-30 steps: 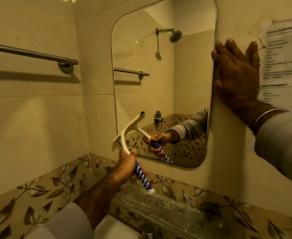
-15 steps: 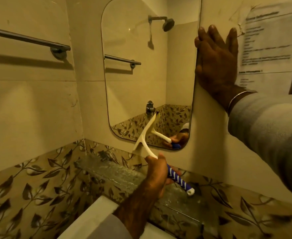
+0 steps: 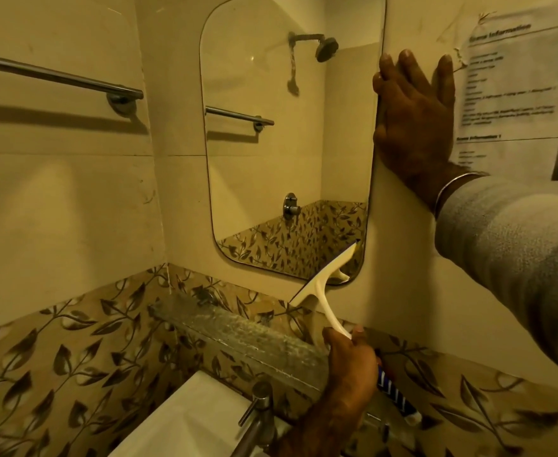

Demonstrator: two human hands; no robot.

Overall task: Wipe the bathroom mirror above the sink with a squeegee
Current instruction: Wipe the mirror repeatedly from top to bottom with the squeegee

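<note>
The tall rounded mirror (image 3: 264, 153) hangs on the cream wall above the sink (image 3: 185, 423). My left hand (image 3: 350, 367) grips the blue-and-white striped handle of a white squeegee (image 3: 323, 285). Its blade lies slanted across the mirror's lower right corner, with the lower end on the wall below the glass. My right hand (image 3: 416, 127) is pressed flat against the wall at the mirror's right edge, fingers spread and pointing up.
A glass shelf (image 3: 238, 328) runs below the mirror, above the sink's metal tap (image 3: 257, 407). A towel bar (image 3: 56, 77) is on the left wall. A printed paper sheet (image 3: 518, 87) is taped right of my right hand. Leaf-patterned tiles line the lower walls.
My left hand has drawn the squeegee along the mirror's bottom from the lower left to the lower right corner. The right hand stays on the wall; the view shifted.
</note>
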